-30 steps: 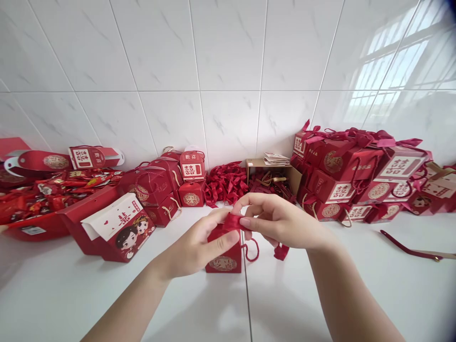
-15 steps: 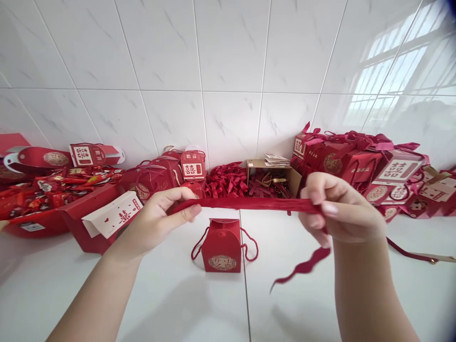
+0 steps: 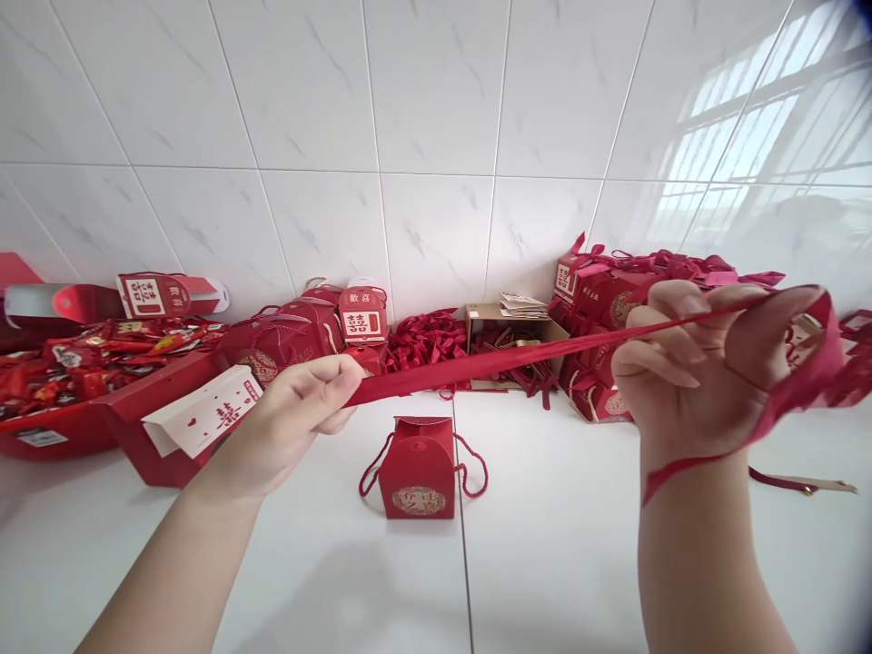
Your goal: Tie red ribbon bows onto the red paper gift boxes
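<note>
A long red ribbon (image 3: 490, 361) is stretched taut in the air between my two hands. My left hand (image 3: 300, 418) pinches its left end between thumb and fingers. My right hand (image 3: 701, 372), raised higher at the right, has the ribbon looped round the thumb and fingers, with the loose tail hanging down past the wrist. Below the ribbon a small red gift box (image 3: 417, 468) with cord handles stands upright and closed on the white surface (image 3: 545, 545), untouched by either hand.
A red tray of sweets (image 3: 82, 381) and an open red-and-white box (image 3: 197, 422) lie at the left. Folded red boxes (image 3: 300, 331), a heap of ribbons (image 3: 426, 341) and a cardboard box (image 3: 510, 327) line the tiled wall. Finished boxes (image 3: 599, 291) are stacked at right.
My hands left the top of the small box and drew the ribbon out wide. My right hand has since risen and moved right, with the ribbon wound round it.
</note>
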